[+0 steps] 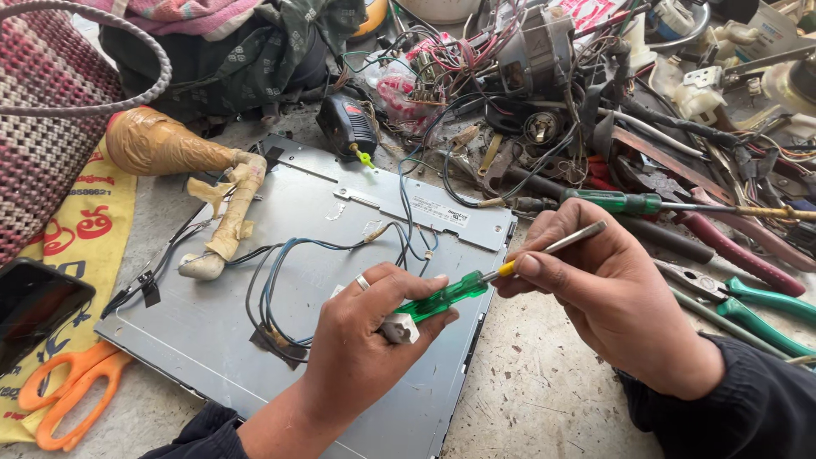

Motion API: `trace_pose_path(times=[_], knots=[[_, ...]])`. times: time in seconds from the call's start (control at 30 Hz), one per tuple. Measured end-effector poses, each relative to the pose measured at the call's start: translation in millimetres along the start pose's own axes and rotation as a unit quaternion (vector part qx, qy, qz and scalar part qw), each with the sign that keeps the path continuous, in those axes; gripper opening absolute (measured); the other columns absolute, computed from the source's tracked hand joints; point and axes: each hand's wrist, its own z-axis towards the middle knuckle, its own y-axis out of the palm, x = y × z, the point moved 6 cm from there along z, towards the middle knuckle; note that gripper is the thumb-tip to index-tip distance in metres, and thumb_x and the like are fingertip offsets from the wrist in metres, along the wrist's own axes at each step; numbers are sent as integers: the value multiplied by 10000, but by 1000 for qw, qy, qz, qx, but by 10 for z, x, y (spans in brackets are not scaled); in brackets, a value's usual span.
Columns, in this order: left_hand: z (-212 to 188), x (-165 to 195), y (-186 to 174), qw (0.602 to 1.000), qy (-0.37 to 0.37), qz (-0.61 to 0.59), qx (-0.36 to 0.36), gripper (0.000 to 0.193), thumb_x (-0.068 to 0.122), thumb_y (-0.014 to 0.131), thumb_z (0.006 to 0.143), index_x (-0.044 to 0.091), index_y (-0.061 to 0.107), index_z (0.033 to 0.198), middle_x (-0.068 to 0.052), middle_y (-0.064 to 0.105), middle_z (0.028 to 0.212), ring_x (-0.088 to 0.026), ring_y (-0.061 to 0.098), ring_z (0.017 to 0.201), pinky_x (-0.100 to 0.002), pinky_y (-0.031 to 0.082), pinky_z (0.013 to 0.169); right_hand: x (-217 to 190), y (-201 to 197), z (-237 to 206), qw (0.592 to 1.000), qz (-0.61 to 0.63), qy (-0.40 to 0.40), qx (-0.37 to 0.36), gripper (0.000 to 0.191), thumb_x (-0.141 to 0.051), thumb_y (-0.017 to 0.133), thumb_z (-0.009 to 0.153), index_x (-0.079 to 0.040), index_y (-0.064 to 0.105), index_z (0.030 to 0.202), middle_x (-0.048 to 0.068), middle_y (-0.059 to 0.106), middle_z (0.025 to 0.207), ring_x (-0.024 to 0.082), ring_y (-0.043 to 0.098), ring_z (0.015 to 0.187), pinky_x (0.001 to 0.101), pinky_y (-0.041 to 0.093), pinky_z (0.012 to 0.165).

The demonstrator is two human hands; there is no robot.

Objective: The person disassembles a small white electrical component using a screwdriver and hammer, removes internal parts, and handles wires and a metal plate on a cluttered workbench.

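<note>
Here, near me, my left hand (374, 327) grips the green screwdriver (450, 295) by its handle over the grey metal panel (212, 331) on the counter (544, 408). My right hand (595, 280) pinches its shaft. The panel's wires (280, 263) lie loose; nothing looks finished. Farther off, more tools (680, 212).

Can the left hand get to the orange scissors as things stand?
Probably not right away: the left hand is gripping the green-handled screwdriver. The path over the metal panel to the orange scissors looks unobstructed.
</note>
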Motion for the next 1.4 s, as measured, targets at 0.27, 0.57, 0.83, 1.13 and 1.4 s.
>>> trace_pose_path(times=[0.27, 0.57, 0.83, 1.13, 1.4], knots=[[1, -140, 194, 964, -167, -128, -162, 435, 298, 790, 863, 87, 720, 1236, -37, 730, 964, -112, 609, 687, -260, 491, 597, -79, -26, 89, 1000, -3, 2, -1, 150, -77, 613, 993, -3, 575, 1118, 148, 674, 1048, 315, 723, 1078, 445, 628, 915], [-21, -223, 160, 969, -189, -115, -109, 327, 249, 812, 834, 52, 764, 1089, -32, 725, 889, -40, 543, 636, -218, 440, 532, -54, 25, 49, 999, -14, -31, -8, 128, -31, 657, 998, -2, 559, 1076, 110, 646, 1037, 302, 734, 1097, 436, 640, 893], [-88, -296, 217, 951, -218, -134, -175, 335, 256, 803, 841, 65, 780, 1115, -15, 743, 847, -68, 536, 603, -244, 420, 519, -89, 39, 51, 998, -48, -19, -33, 121, -32, 675, 973, -3, 590, 1053, 119, 682, 1017, 293, 731, 1111, 434, 609, 920], [-300, -305, 364, 830, -276, -396, -278, 448, 280, 756, 917, -55, 692, 1207, -110, 788, 949, -101, 737, 866, -228, 571, 752, -63, 137, 11, 987, -29, 70, -145, 108, -30, 693, 981, 30, 643, 1056, 137, 711, 1031, 266, 736, 1077, 449, 609, 981], [-203, -339, 358, 891, -265, -316, -191, 428, 256, 753, 881, 0, 726, 1223, 14, 761, 936, -61, 694, 815, -208, 556, 705, -133, 96, 53, 983, -132, 26, -127, 201, -135, 625, 1010, -8, 601, 1165, 116, 720, 1047, 211, 745, 996, 355, 617, 858]])
